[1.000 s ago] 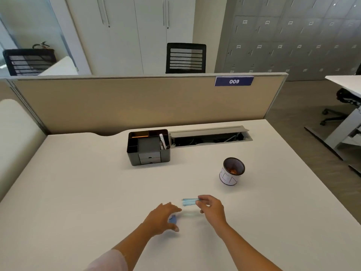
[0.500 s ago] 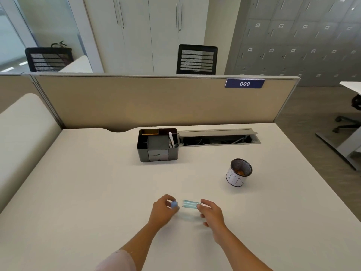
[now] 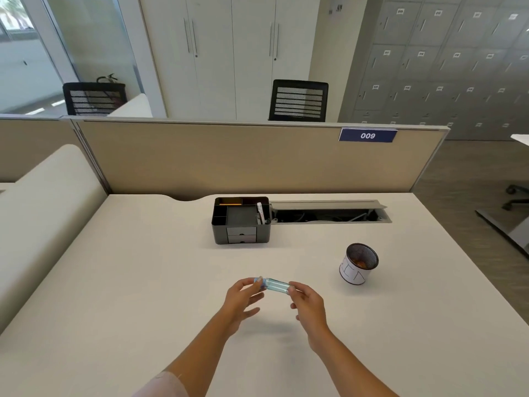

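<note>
A small clear light-blue tube (image 3: 276, 285) is held level above the white desk (image 3: 114, 282), between both hands. My right hand (image 3: 307, 303) pinches its right end. My left hand (image 3: 243, 298) pinches a small blue cap (image 3: 258, 280) at the tube's left end, touching or almost touching the tube. Whether the cap sits on the tube cannot be told.
A black desk organiser (image 3: 242, 219) with pens stands at the back middle, beside an open cable slot (image 3: 329, 214). A black mesh cup (image 3: 359, 263) with a white label stands to the right. A beige partition (image 3: 257, 159) closes the desk's far edge.
My left hand has lifted the blue cap off the desk and brought it to the tube's left end. Both hands have risen a little with the tube.
</note>
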`<state>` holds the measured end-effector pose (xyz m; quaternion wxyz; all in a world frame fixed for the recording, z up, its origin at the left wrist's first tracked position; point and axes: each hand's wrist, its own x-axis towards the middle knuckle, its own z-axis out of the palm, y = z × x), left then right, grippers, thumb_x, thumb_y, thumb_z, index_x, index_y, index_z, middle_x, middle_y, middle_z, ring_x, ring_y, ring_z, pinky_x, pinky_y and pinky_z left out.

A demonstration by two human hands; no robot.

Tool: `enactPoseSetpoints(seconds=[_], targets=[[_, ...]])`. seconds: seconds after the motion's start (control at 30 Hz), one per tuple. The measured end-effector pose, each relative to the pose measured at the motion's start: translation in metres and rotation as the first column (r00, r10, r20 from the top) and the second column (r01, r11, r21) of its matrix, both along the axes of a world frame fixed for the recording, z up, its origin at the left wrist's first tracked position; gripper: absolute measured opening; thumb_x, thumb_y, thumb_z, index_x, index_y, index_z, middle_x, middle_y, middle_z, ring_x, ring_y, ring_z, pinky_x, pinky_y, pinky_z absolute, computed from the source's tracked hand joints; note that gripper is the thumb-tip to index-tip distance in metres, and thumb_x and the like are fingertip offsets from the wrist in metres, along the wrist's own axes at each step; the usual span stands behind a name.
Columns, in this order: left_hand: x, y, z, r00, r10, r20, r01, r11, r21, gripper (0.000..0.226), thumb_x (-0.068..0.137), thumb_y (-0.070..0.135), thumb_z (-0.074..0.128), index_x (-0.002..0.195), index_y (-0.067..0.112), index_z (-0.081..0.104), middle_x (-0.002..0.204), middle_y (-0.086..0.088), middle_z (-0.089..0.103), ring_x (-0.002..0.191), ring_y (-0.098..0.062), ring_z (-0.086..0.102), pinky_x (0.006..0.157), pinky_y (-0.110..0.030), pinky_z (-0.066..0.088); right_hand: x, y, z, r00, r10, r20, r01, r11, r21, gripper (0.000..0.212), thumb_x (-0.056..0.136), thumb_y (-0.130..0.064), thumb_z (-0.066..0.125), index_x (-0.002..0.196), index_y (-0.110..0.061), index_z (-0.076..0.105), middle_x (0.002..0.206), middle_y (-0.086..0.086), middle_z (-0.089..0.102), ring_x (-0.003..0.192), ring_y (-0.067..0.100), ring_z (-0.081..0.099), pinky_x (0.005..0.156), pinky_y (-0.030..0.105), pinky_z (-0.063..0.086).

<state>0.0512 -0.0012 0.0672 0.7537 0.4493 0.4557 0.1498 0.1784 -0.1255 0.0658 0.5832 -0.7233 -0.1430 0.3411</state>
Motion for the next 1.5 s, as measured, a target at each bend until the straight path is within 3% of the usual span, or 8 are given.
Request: enactPoseSetpoints(seconds=[0.37,0.5,0.67,0.9,1.13,1.23,1.4,1.5], targets=[[-0.012,0.01,0.015,0.995,-0.086,-0.058,0.093,0.988,0.122,0.048,0.067,0.054,0.08,0.104,0.025,0.071,0.103,0.003,0.076,0.092,-0.013,0.074,0.073,-0.032,0.056,-0.006,0.006,0.014,0.964,0.065,0.257,-0.084,0.995,0.061,0.017,0.092,-0.016,0.064,0.097,-0.031,0.068,0.091,-0.004,0.072,0.076,0.014,0.068,0.057,0.021,0.054],[-0.014,0.016,0.022,0.988,-0.125,-0.091,0.139,0.977,0.162,0.06,0.058,0.06,0.081,0.102,0.021,0.07,0.097,0.005,0.078,0.085,-0.013,0.075,0.071,-0.028,0.054,-0.003,0.005,0.021,0.937,0.097,0.336,-0.135,0.987,0.09,0.021,0.09,-0.01,0.065,0.097,-0.029,0.07,0.092,-0.004,0.073,0.082,0.01,0.068,0.068,0.019,0.057],[-0.018,0.022,0.028,0.978,-0.191,-0.084,0.203,0.963,0.179,0.057,0.054,0.062,0.08,0.101,0.029,0.076,0.094,0.001,0.079,0.074,-0.011,0.071,0.075,-0.025,0.053,0.002,0.005,0.027,0.899,0.151,0.411,-0.205,0.974,0.093,0.025,0.088,-0.005,0.067,0.101,-0.026,0.071,0.096,-0.006,0.074,0.088,0.0,0.068,0.073,0.008,0.051],[-0.02,0.025,0.031,0.974,-0.202,-0.101,0.214,0.968,0.132,0.063,0.056,0.061,0.082,0.098,0.015,0.076,0.085,-0.006,0.079,0.078,-0.017,0.075,0.08,-0.027,0.058,0.005,0.004,0.028,0.855,0.178,0.488,-0.267,0.956,0.119,0.026,0.089,-0.001,0.066,0.11,-0.017,0.071,0.103,-0.001,0.074,0.096,0.009,0.069,0.082,0.013,0.054],[-0.022,0.026,0.038,0.973,-0.21,-0.099,0.217,0.974,0.071,0.055,0.064,0.056,0.076,0.096,0.01,0.072,0.079,-0.006,0.079,0.072,-0.015,0.074,0.068,-0.024,0.058,0.005,0.003,0.032,0.864,0.154,0.48,-0.279,0.939,0.2,0.033,0.086,0.002,0.067,0.105,-0.026,0.072,0.101,-0.008,0.075,0.094,0.006,0.07,0.08,0.012,0.053],[-0.021,0.026,0.04,0.978,-0.194,-0.081,0.203,0.973,0.113,0.056,0.062,0.054,0.077,0.097,0.011,0.073,0.083,-0.007,0.079,0.076,-0.018,0.075,0.078,-0.027,0.058,0.006,0.004,0.034,0.89,0.131,0.437,-0.249,0.943,0.222,0.032,0.086,0.0,0.069,0.103,-0.026,0.073,0.099,-0.006,0.076,0.092,0.008,0.071,0.078,0.012,0.054],[-0.02,0.026,0.045,0.983,-0.179,-0.047,0.185,0.968,0.17,0.05,0.063,0.051,0.078,0.097,0.015,0.077,0.089,-0.009,0.079,0.082,-0.021,0.076,0.078,-0.024,0.057,0.006,0.005,0.04,0.909,0.11,0.403,-0.222,0.945,0.241,0.03,0.086,-0.004,0.07,0.1,-0.03,0.074,0.095,-0.006,0.077,0.088,0.009,0.071,0.074,0.014,0.054],[-0.02,0.024,0.048,0.983,-0.185,-0.015,0.184,0.957,0.226,0.041,0.07,0.045,0.078,0.101,0.018,0.078,0.092,-0.008,0.079,0.085,-0.02,0.075,0.092,-0.03,0.051,0.005,0.007,0.044,0.939,0.08,0.335,-0.175,0.949,0.261,0.023,0.087,-0.01,0.071,0.097,-0.03,0.074,0.089,-0.007,0.078,0.081,0.01,0.072,0.07,0.015,0.055]])
